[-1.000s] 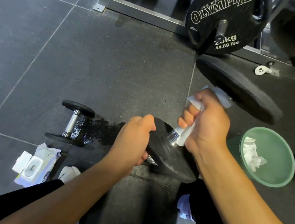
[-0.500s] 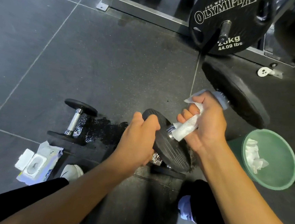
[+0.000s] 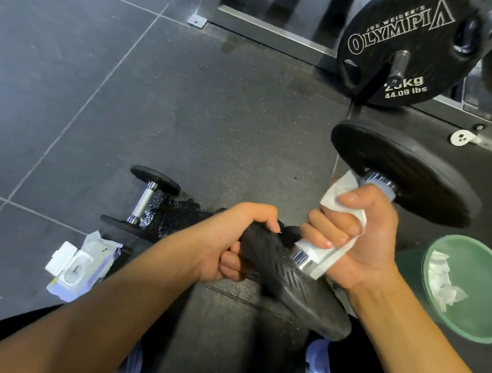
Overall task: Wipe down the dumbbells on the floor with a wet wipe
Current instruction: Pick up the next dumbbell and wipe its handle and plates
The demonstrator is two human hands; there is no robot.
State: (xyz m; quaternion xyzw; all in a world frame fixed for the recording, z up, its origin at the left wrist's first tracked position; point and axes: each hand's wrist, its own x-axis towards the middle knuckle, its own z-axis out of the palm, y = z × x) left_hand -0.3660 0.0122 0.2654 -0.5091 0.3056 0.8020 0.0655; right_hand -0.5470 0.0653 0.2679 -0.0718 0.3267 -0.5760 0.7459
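While the big dumbbell [image 3: 412,177] tilts, left hand [image 3: 227,244]: curled over its near plate [image 3: 303,295].
Right hand [image 3: 362,235]: fist wrapping wet wipe [image 3: 329,257] round handle [image 3: 377,181].

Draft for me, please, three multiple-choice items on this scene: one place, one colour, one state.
1. Where is the wipes pack?
A) on the floor by the small dumbbell
B) on a shelf
C) in a drawer
2. What colour is the bin?
A) red
B) green
C) yellow
3. What is the right hand doing?
A) hanging open
B) gripping the wet wipe round the handle of the large dumbbell
C) holding a bottle
Answers: 1 A, it lies on the tiles beside that dumbbell; 2 B, its wall is green; 3 B, it curls round wipe and handle.
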